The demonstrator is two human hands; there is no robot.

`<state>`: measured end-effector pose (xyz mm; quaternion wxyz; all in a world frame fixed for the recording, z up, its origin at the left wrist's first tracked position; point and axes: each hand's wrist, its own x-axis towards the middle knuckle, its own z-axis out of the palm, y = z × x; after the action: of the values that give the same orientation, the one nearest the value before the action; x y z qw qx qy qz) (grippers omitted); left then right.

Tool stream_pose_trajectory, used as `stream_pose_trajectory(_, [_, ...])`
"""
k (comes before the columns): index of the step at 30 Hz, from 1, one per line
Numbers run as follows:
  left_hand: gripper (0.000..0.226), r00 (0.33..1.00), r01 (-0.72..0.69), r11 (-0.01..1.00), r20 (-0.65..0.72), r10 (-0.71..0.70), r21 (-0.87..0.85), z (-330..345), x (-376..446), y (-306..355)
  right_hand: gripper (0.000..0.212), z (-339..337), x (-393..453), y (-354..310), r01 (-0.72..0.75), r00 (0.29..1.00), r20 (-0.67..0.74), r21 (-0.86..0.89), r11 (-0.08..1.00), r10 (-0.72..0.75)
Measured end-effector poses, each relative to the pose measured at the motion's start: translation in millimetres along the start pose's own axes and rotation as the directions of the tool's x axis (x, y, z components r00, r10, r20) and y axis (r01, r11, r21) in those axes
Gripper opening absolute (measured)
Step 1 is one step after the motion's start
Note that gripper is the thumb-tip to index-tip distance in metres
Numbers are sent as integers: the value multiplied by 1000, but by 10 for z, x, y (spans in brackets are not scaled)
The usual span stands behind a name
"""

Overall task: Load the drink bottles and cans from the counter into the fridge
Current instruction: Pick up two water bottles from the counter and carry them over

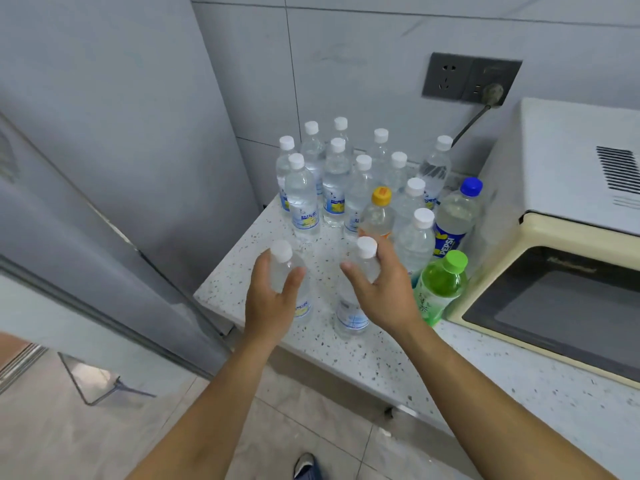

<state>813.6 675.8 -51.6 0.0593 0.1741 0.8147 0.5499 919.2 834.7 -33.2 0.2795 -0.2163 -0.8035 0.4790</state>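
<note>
Several clear water bottles with white caps stand at the left end of the speckled counter. Among them are a yellow-capped bottle, a blue-capped Pepsi bottle and a green bottle. My left hand grips the upper part of the front left water bottle. My right hand grips the neck of the water bottle beside it, thumb in front and fingers behind. Both bottles are upright near the counter's front edge. The grey fridge stands to the left, its inside hidden.
A cream microwave sits on the counter at the right, close to the green bottle. Behind the bottles, a dark wall socket holds a plug with a cable. Tiled floor lies below, with my shoe on it.
</note>
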Motion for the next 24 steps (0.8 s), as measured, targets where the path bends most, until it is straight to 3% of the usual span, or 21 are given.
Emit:
stream_pose_trajectory(2, [78,995,83,996,53,-84,29,1,-31,-137,66,5,-146,127,-96,994,46,26,995,95])
stream_pose_trajectory(4, [87,978,177,984,104,-179,22,21,-41,-253,76,55,-261,240,-208,975,83,38,977,204])
stream_pose_trajectory(9, [76,942,311,949,147,-301,-50,93,-32,-364,77,195,-330,346,-341,932,144,31,940,333])
stream_pose_trajectory(14, [78,941,335,941,76,-331,-48,73,-345,-423,74,177,-589,416,-315,948,71,62,947,310])
stream_pose_trajectory(19, [61,921,387,884,71,-382,-261,-52,-899,-490,66,175,-882,459,-237,971,27,157,959,236])
stream_pose_trajectory(24, [73,895,429,799,78,-440,-422,-405,-1575,-510,43,312,-1216,340,-334,938,211,343,878,275])
